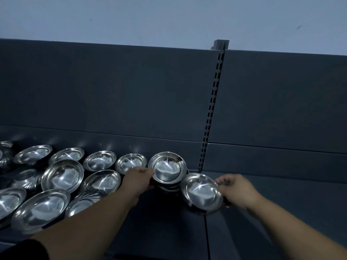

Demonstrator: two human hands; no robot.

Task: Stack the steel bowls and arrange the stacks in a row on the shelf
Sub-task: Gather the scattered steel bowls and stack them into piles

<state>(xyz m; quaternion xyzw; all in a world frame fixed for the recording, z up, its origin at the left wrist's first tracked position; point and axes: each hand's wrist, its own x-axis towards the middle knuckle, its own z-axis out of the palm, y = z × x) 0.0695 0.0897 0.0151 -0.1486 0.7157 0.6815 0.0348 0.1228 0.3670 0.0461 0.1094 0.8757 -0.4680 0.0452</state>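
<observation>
Left hand [139, 179] grip curled round bowl stack [167, 168], left of slotted upright [212, 109]; right hand [237, 188] grip pinched tilted bowl [201, 192] below upright.

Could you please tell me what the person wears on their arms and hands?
The left hand and right hand are bare: no gloves, rings or watch show. A black sleeve shows high on the left arm; the right arm is bare to the frame edge.

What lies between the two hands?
In the head view: the bowl stack the left hand grips, then the tilted single bowl the right hand holds.
</observation>
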